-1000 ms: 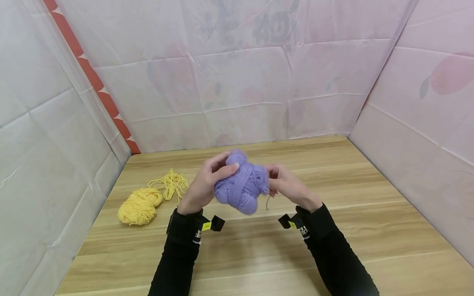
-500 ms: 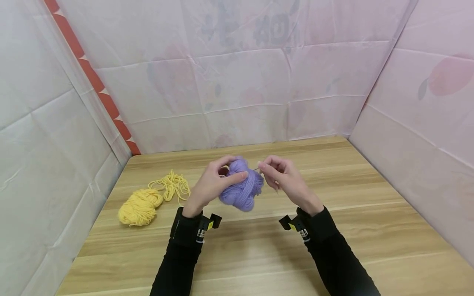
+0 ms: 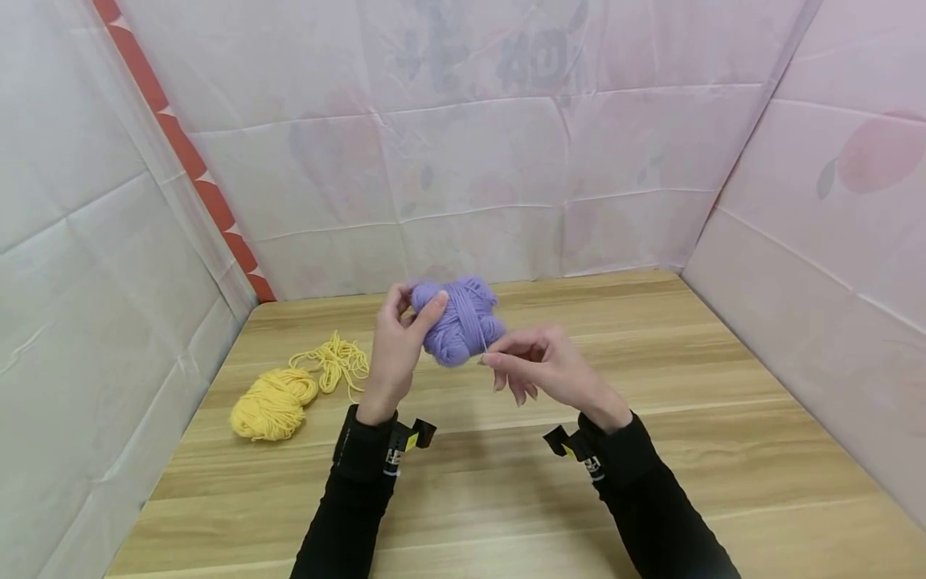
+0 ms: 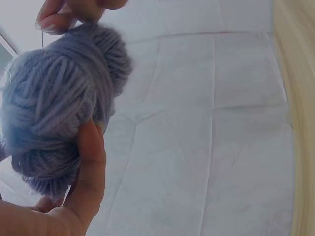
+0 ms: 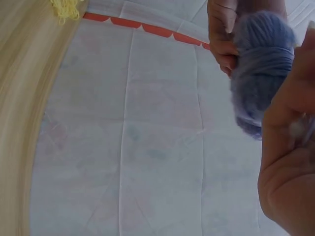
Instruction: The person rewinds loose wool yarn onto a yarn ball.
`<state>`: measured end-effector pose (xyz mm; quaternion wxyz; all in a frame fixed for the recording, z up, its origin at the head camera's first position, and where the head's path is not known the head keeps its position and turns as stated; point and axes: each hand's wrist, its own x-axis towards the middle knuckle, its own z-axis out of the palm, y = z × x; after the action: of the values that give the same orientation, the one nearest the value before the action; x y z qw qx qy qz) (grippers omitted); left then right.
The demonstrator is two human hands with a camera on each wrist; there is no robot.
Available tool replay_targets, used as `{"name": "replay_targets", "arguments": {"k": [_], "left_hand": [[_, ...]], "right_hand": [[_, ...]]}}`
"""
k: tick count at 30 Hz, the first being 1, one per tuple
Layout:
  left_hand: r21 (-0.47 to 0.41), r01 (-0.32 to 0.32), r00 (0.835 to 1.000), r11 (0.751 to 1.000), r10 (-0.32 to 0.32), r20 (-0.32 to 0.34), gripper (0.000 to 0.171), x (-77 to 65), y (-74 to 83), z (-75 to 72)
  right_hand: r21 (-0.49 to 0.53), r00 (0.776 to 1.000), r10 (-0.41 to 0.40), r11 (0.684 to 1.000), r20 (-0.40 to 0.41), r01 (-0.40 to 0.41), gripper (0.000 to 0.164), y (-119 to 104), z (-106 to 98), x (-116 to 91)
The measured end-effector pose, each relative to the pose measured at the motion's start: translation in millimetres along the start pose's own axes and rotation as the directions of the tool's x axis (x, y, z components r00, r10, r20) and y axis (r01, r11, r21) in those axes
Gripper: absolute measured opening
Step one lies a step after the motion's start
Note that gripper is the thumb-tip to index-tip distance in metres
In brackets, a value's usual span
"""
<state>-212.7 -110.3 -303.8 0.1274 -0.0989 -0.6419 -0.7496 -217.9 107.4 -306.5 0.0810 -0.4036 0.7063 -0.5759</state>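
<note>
A purple ball of yarn [image 3: 460, 320] is held up over the table, strands wrapped round its middle. My left hand [image 3: 394, 347] grips its left end, thumb across the near face; in the left wrist view the thumb presses into the yarn ball [image 4: 49, 98]. At the lower right of the ball, my right hand [image 3: 551, 366] pinches a thin strand of purple yarn [image 3: 485, 344] between thumb and forefinger, its other fingers loosely bent. From the left wrist, the right hand [image 4: 74, 14] shows above the ball with a short length of strand. The right wrist view hides the pinch.
A yellow ball of yarn [image 3: 271, 404] lies on the left of the wooden table [image 3: 463, 498], with a loose yellow tangle [image 3: 336, 359] beside it. White patterned sheets [image 3: 477, 161] stand behind the table and along both sides.
The left hand has turned the purple ball and lifted it up and left. The right hand first worked at the ball's right side, drew out the strand, then brought it lower across the ball.
</note>
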Motion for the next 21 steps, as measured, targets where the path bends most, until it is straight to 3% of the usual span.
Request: {"name": "replay_targets", "arguments": {"k": [5, 10, 17, 21], "left_hand": [[-0.138, -0.017, 1.0, 0.99, 0.015, -0.012, 0.03, -0.5, 2.0, -0.7], [-0.296, 0.029, 0.996, 0.955, -0.003, 0.09, 0.031, -1.5, 6.0, -0.9], [-0.35, 0.084, 0.956, 0.933, 0.024, 0.292, 0.038, -3.2, 8.0, -3.9], [-0.369, 0.093, 0.939, 0.925, 0.043, 0.342, 0.035, -3.4, 6.9, -5.6]], "right_hand": [[-0.005, 0.999, 0.027, 1.0, 0.045, -0.026, 0.011, 4.9, -1.5, 1.1], [0.055, 0.996, 0.049, 0.997, 0.073, -0.053, 0.014, 12.2, -8.5, 1.1], [0.094, 0.984, 0.15, 0.983, 0.097, -0.159, 0.011, 11.2, -19.0, -3.4], [0.114, 0.976, 0.162, 0.977, 0.146, -0.179, 0.013, 10.6, -23.0, -4.0]]}}
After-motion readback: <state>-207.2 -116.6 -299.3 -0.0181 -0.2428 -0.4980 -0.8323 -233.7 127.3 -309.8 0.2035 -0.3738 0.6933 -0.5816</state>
